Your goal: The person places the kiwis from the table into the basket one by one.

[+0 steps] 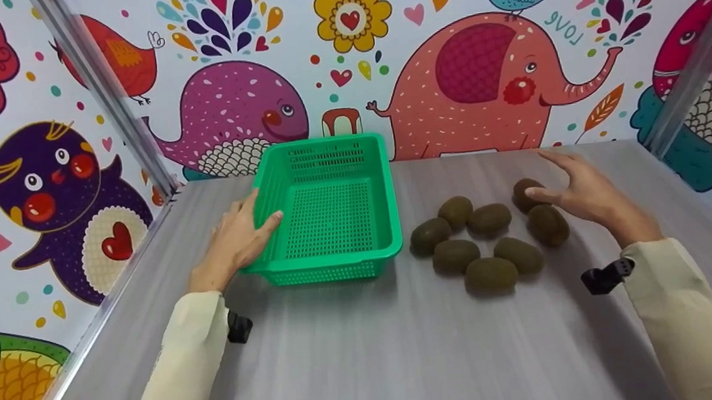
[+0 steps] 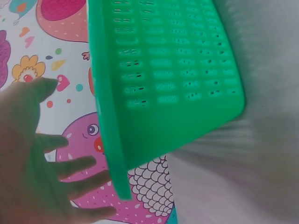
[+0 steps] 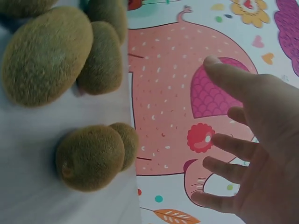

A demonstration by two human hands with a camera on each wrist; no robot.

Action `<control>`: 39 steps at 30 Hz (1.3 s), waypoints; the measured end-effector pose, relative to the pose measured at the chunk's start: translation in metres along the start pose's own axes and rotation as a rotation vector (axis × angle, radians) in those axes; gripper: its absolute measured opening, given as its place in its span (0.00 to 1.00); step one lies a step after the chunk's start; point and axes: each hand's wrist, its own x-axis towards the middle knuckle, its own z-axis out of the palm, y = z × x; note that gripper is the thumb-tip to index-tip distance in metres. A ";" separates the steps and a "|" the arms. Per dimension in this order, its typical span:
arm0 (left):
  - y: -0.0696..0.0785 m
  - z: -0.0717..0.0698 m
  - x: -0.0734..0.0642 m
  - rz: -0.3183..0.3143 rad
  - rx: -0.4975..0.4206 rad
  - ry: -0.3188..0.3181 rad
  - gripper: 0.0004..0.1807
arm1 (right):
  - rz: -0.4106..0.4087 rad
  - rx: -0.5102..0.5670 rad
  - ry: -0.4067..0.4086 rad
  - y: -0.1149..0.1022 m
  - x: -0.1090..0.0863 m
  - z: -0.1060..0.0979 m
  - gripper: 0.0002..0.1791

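A green plastic basket with slotted walls stands on the table, nothing inside it. My left hand is at the basket's left rim, thumb over the edge and fingers spread; in the left wrist view the fingers reach toward the rim without curling round it. To the basket's right lies a loose group of several brown kiwis. My right hand hovers beside the two rightmost kiwis, its thumb overlapping the far one in the head view. In the right wrist view that hand's fingers are spread, holding nothing.
The grey wood-grain table meets a cartoon-printed wall at the back. Metal posts stand at both back corners. A small black camera is strapped at each wrist, below the cream sleeves.
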 end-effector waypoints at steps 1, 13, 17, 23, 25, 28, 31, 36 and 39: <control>-0.002 0.000 -0.002 0.000 -0.009 0.015 0.42 | 0.004 0.016 0.004 0.002 -0.002 0.001 0.62; -0.024 0.010 -0.022 -0.165 -0.301 0.178 0.37 | 0.157 0.244 0.043 0.031 -0.015 0.024 0.59; -0.027 0.016 -0.027 -0.173 -0.375 0.211 0.34 | 0.183 0.259 0.076 0.039 -0.016 0.034 0.55; -0.035 0.025 -0.030 -0.183 -0.434 0.232 0.31 | 0.257 0.326 0.047 0.048 -0.017 0.043 0.57; -0.038 0.026 -0.030 -0.191 -0.454 0.257 0.29 | 0.286 0.351 0.032 0.050 -0.017 0.045 0.58; -0.041 0.027 -0.030 -0.197 -0.502 0.291 0.28 | 0.309 0.384 0.017 0.053 -0.017 0.048 0.58; -0.044 0.029 -0.030 -0.208 -0.566 0.309 0.27 | 0.303 0.392 0.016 0.055 -0.017 0.050 0.57; -0.043 0.036 -0.031 -0.231 -0.619 0.310 0.25 | 0.332 0.417 0.023 0.060 -0.016 0.053 0.57; -0.044 0.038 -0.031 -0.233 -0.649 0.298 0.24 | 0.356 0.468 0.016 0.063 -0.016 0.055 0.57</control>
